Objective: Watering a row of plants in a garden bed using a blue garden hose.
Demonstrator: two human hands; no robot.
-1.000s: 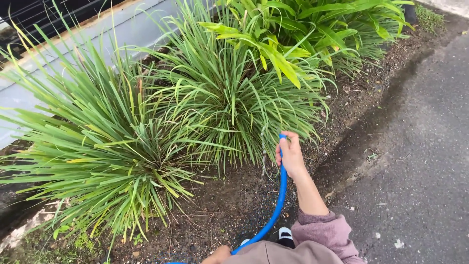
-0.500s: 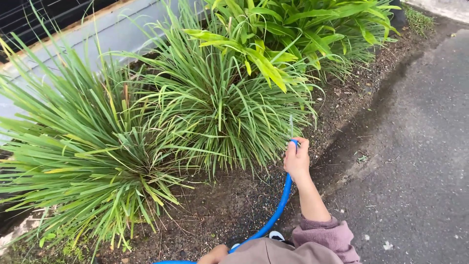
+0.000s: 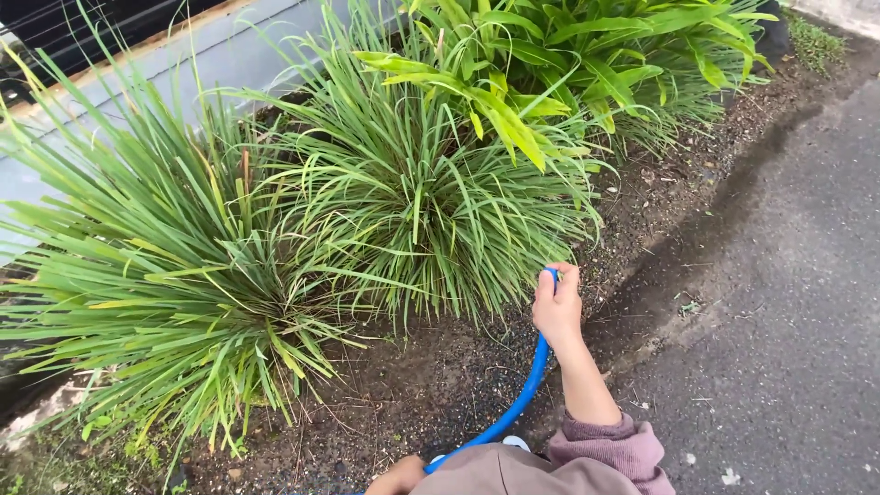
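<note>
Far left I see a pale grey low wall w/ a big clump of long green grass blades in front. Next over, a second grassy clump, then broad-leaved yellow-green plants behind it, all rooted in dark damp soil.

Bottom centre, my left hand is only partly in view; it touches the thin blue rubber hose, but I can't tell how its fingers sit.

The hose curves up to my right hand, fingers wrapped tight round the hose end, thumb pressed over the tip. Vs a sec ago the hand has shifted right and slightly lower, toward the bed's edge, and the thin water stream seen then isn't visible now, so the tip looks covered or aimed away.

Right: dark grey asphalt path.
</note>
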